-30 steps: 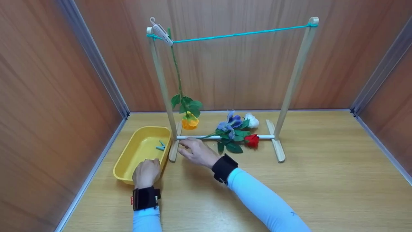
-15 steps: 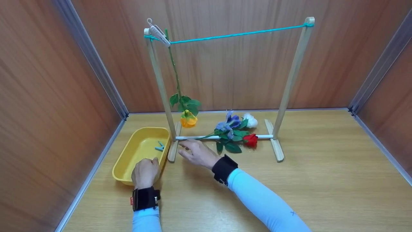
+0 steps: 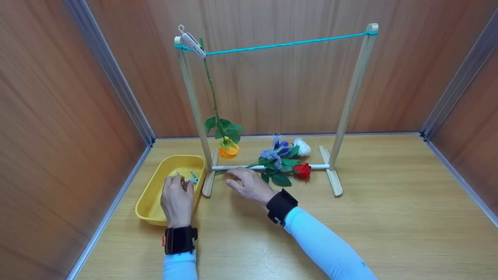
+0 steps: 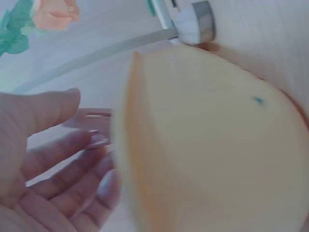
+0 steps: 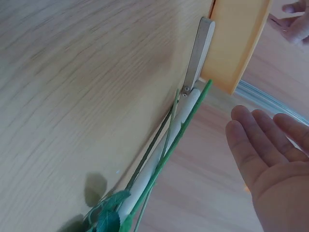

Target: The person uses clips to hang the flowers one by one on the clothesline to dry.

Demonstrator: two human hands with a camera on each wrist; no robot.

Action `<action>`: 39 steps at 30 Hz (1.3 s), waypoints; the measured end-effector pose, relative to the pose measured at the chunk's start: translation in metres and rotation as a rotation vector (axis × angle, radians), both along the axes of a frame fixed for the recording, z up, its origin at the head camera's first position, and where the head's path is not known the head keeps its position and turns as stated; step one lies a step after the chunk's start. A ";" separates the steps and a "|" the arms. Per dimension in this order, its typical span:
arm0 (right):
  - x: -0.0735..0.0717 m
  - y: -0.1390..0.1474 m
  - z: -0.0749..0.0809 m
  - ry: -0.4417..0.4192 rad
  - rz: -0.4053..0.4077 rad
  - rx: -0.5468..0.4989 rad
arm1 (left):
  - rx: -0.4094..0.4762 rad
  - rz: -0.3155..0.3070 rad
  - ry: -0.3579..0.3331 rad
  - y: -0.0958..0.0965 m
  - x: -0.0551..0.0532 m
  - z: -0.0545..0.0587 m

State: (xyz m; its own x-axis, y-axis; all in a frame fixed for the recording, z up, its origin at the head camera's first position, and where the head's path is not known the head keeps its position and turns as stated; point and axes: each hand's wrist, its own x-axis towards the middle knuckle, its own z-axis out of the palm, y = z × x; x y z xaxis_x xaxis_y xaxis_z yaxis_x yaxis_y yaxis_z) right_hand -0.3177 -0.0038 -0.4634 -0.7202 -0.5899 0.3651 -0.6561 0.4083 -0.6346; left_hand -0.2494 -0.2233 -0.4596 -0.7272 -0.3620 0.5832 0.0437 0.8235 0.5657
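My left hand [image 3: 177,204] is over the right side of the yellow tray [image 3: 144,194]. In the left wrist view, its thumb and fingertips pinch a pale clothespin [image 4: 91,118], partly hidden behind the tray's rim. A small blue clothespin [image 3: 194,179] lies in the tray. My right hand [image 3: 251,186], fingers loosely extended and holding nothing, hovers by the stems [image 5: 166,154] that lie along the rack's white bottom bar [image 5: 188,108]. Those stems lead to a blue-purple flower [image 3: 276,151], a white flower [image 3: 302,147] and a red rose [image 3: 302,171].
A wooden rack with a left post [image 3: 193,101] and right post [image 3: 353,93] carries a turquoise cord [image 3: 272,46]. Near its left end, a white clothespin [image 3: 193,45] holds a yellow rose [image 3: 228,149] head down. Wooden walls [image 3: 288,89] enclose the table.
My left hand has moved forward and its fingers have lifted, bringing a pale clothespin into their pinch. My right hand has shifted slightly right along the stems.
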 end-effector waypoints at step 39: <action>0.027 0.068 -0.018 -0.105 0.020 -0.192 | 0.245 -0.671 -0.147 0.108 -0.003 0.015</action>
